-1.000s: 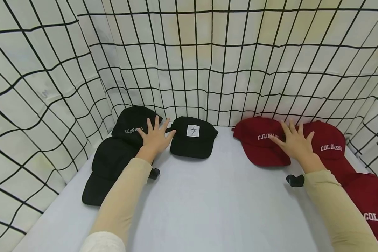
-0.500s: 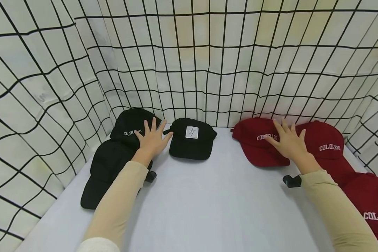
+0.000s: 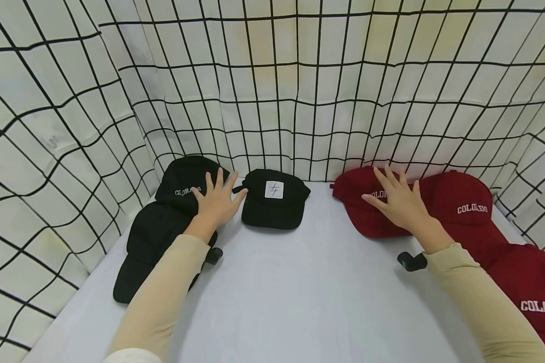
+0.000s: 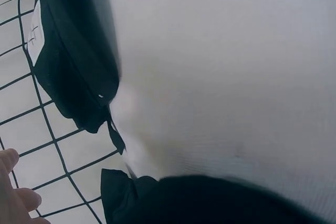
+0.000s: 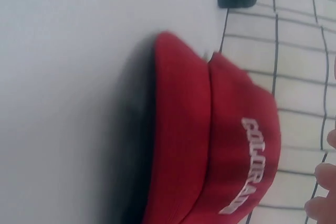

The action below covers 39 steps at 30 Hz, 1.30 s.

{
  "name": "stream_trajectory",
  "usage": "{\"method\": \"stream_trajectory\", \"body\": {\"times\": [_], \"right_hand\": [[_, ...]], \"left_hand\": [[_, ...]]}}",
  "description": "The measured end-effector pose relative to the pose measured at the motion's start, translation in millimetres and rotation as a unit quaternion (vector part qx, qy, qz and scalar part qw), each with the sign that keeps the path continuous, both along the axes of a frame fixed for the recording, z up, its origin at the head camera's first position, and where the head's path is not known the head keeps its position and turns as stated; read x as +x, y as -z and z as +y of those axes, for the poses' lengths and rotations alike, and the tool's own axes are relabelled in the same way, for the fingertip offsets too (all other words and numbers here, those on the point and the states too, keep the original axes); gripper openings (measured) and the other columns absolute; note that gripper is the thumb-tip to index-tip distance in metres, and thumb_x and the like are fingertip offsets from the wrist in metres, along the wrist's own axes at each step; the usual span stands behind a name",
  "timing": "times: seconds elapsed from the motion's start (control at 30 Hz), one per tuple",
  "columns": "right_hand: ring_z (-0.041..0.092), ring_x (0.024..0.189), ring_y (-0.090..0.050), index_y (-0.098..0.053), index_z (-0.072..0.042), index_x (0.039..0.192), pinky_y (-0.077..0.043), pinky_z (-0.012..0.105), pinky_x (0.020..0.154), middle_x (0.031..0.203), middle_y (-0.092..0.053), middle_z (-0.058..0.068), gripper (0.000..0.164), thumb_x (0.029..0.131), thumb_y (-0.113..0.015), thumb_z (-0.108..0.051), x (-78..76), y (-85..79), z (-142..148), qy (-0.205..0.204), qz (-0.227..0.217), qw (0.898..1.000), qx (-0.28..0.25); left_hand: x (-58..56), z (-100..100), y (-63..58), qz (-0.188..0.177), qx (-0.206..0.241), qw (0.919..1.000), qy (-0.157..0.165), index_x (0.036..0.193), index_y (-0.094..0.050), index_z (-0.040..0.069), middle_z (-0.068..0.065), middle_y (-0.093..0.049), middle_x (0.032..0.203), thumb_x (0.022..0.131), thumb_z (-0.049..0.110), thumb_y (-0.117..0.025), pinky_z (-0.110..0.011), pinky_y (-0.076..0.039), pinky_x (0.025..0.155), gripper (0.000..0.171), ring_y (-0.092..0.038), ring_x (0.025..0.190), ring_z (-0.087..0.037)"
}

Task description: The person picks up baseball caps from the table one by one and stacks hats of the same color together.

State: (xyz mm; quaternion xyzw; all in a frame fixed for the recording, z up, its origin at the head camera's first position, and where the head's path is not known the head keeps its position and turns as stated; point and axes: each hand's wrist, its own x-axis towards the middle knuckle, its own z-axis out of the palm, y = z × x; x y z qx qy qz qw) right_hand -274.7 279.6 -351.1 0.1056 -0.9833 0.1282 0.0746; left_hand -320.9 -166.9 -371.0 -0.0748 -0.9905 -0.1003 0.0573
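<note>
With fingers spread, my left hand is held over the black caps at the left, nearest a black cap with white lettering. To its right sits a black cap with a white square patch; the left wrist view shows this patched cap too. My right hand has its fingers spread and overlaps a red cap lettered COLORADO, hiding part of the lettering. In the right wrist view that red cap lies on the white surface, with fingertips at the right edge. Both hands hold nothing.
Another black cap lies partly behind the left forearm. More red caps stand at the right, one lettered cap at the back and another cap nearer. White walls with a black grid enclose the white table.
My right hand has moved left, from between two red caps to over the left one. The left hand keeps its place over the black caps, and the head view has shifted slightly.
</note>
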Motion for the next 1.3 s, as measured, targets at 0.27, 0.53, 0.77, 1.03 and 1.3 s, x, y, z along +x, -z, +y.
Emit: {"method": "stream_trajectory", "body": {"times": [0.27, 0.53, 0.77, 1.03, 1.3], "right_hand": [[0.051, 0.151, 0.0, -0.017, -0.008, 0.164, 0.002, 0.075, 0.112, 0.169, -0.007, 0.021, 0.087, 0.102, -0.05, -0.06, 3.6, 1.0, -20, -0.023, -0.002, 1.0, -0.003], [0.05, 0.152, -0.001, -0.021, -0.011, 0.164, -0.002, 0.073, 0.114, 0.169, -0.01, 0.02, 0.085, 0.101, -0.055, -0.056, 3.6, 5.7, -46, -0.043, -0.007, 0.999, -0.014], [0.048, 0.153, -0.003, -0.025, -0.012, 0.163, -0.004, 0.071, 0.116, 0.169, -0.012, 0.019, 0.084, 0.099, -0.06, -0.052, 0.5, 11.7, -68, -0.062, -0.012, 0.997, -0.039], [0.047, 0.153, -0.008, -0.027, -0.011, 0.163, -0.012, 0.069, 0.116, 0.168, -0.017, 0.018, 0.083, 0.099, -0.062, -0.05, -8.5, 17.3, -91, -0.083, -0.012, 0.995, -0.049], [0.048, 0.151, -0.017, -0.029, -0.01, 0.162, -0.022, 0.065, 0.116, 0.167, -0.023, 0.018, 0.079, 0.101, -0.06, -0.05, -16.0, 25.2, -115, -0.089, -0.022, 0.993, -0.075]], "left_hand": [[4.3, -1, -3.3, -0.009, 0.007, 0.9999, 0.001, 0.166, -0.012, 0.024, -0.021, 0.0, 0.169, 0.107, 0.061, -0.031, -0.08, -0.001, 0.109, 0.073, 0.005, 0.152, -0.049], [9.1, -3, -5.3, -0.017, 0.017, 0.9997, 0.001, 0.166, -0.013, 0.023, -0.02, -0.001, 0.17, 0.107, 0.059, -0.032, -0.078, -0.001, 0.111, 0.072, 0.003, 0.152, -0.049], [7.3, -5, -3.3, -0.006, 0.048, 0.9988, 0.002, 0.165, -0.019, 0.021, -0.021, -0.008, 0.169, 0.108, 0.056, -0.034, -0.078, -0.004, 0.111, 0.07, -0.003, 0.152, -0.05], [6.0, -5, -6.9, -0.009, 0.098, 0.9952, 0.007, 0.165, -0.023, 0.02, -0.021, -0.011, 0.168, 0.109, 0.055, -0.033, -0.076, -0.011, 0.112, 0.068, -0.009, 0.151, -0.052], [-1.7, -4, -0.5, -0.014, 0.163, 0.9865, -0.005, 0.164, -0.027, 0.016, -0.02, -0.017, 0.167, 0.109, 0.05, -0.037, -0.074, -0.016, 0.113, 0.065, -0.015, 0.15, -0.051]]}}
